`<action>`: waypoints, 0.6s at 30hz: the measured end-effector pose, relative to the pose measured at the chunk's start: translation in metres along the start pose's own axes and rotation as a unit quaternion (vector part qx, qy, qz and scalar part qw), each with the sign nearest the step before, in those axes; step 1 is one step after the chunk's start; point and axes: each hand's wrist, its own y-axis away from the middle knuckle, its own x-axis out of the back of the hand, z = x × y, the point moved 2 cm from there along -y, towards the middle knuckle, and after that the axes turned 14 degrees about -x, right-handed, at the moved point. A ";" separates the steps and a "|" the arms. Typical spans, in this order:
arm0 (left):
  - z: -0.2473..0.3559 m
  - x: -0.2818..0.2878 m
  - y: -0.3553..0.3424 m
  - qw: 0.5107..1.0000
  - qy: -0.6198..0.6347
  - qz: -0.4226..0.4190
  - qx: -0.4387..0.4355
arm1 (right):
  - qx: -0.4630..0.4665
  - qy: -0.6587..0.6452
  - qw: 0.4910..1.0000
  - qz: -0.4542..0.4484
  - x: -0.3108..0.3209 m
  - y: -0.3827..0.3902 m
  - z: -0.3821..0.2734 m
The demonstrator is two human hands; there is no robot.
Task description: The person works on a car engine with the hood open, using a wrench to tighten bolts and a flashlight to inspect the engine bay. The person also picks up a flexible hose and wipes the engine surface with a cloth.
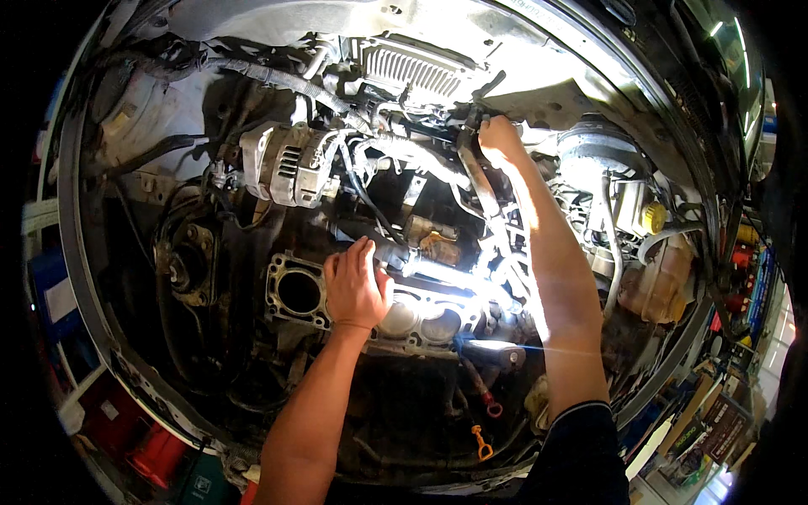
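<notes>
Across an open car engine bay, my left hand (360, 286) lies with fingers stretched out on the top of the bare engine block (299, 292). Round cylinder bores show on both sides of it. Farther back and to the right, my right hand (500, 140) is closed beside a dark hose (478, 172) near the firewall. Whatever its fingers pinch is hidden by the hand. A wiring harness (412, 151) runs along the back, left of that hand. Just right of the left hand's fingers lies a dark cylindrical piece (383, 249), brightly lit at one end.
An alternator (290, 165) sits at the back left, below a finned metal box (412, 67). At the right are a yellow-capped reservoir (653, 217) and a brownish tank (661, 282). A dark work lamp (501, 355) and an orange dipstick handle (481, 442) are in front of the block.
</notes>
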 end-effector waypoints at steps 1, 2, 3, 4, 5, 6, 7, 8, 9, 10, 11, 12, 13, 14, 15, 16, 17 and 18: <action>0.000 0.000 0.000 1.000 0.000 -0.002 0.000 | -0.012 -0.013 1.000 -0.002 -0.001 0.000 0.001; 0.000 -0.001 0.000 1.000 -0.004 0.002 -0.003 | 0.009 0.004 1.000 0.013 -0.002 0.002 0.002; 0.000 -0.001 0.001 1.000 -0.007 0.006 -0.006 | 0.030 0.023 0.999 0.026 -0.003 0.004 0.002; 0.001 -0.001 0.001 1.000 -0.009 0.010 -0.008 | 0.050 0.041 0.997 0.040 -0.004 0.006 0.003; 0.000 -0.001 0.001 1.000 -0.009 0.005 -0.004 | 0.027 0.011 0.999 0.037 -0.007 0.008 0.004; 0.001 0.000 0.001 1.000 -0.008 0.000 0.000 | 0.003 -0.018 0.999 0.035 -0.011 0.014 0.004; 0.002 0.000 0.000 1.000 -0.007 -0.005 0.004 | -0.021 -0.047 0.998 0.032 -0.012 0.018 0.003; 0.002 -0.002 0.000 1.000 -0.005 -0.001 0.003 | -0.005 -0.040 0.998 0.048 -0.017 0.018 0.003; 0.000 -0.002 0.000 1.000 -0.004 0.001 0.000 | 0.008 -0.049 0.997 0.057 -0.020 0.019 0.003; 0.000 -0.002 0.000 1.000 -0.004 0.004 -0.002 | 0.021 -0.058 0.996 0.067 -0.023 0.020 0.003; 0.001 -0.001 0.001 1.000 -0.008 -0.002 -0.001 | 0.013 -0.076 0.994 0.084 -0.027 0.023 0.003; 0.001 -0.001 0.000 1.000 -0.009 -0.005 -0.001 | 0.004 -0.094 0.990 0.102 -0.032 0.025 0.004; 0.001 -0.002 0.000 1.000 -0.010 -0.008 -0.002 | -0.004 -0.112 0.986 0.121 -0.036 0.027 0.005; 0.001 -0.002 0.000 1.000 -0.011 -0.011 -0.002 | 0.002 -0.097 0.986 0.135 -0.040 0.028 0.007; 0.001 -0.001 0.000 1.000 -0.011 -0.011 0.000 | -0.008 -0.104 0.984 0.143 -0.041 0.031 0.005; 0.002 0.000 -0.001 1.000 -0.011 -0.012 0.002 | -0.017 -0.111 0.982 0.151 -0.041 0.032 0.003; 0.002 0.000 -0.001 1.000 -0.011 -0.012 0.005 | -0.034 -0.127 0.977 0.169 -0.039 0.033 0.002; 0.002 -0.001 0.000 1.000 -0.013 -0.012 0.004 | -0.052 -0.143 0.971 0.186 -0.038 0.034 0.002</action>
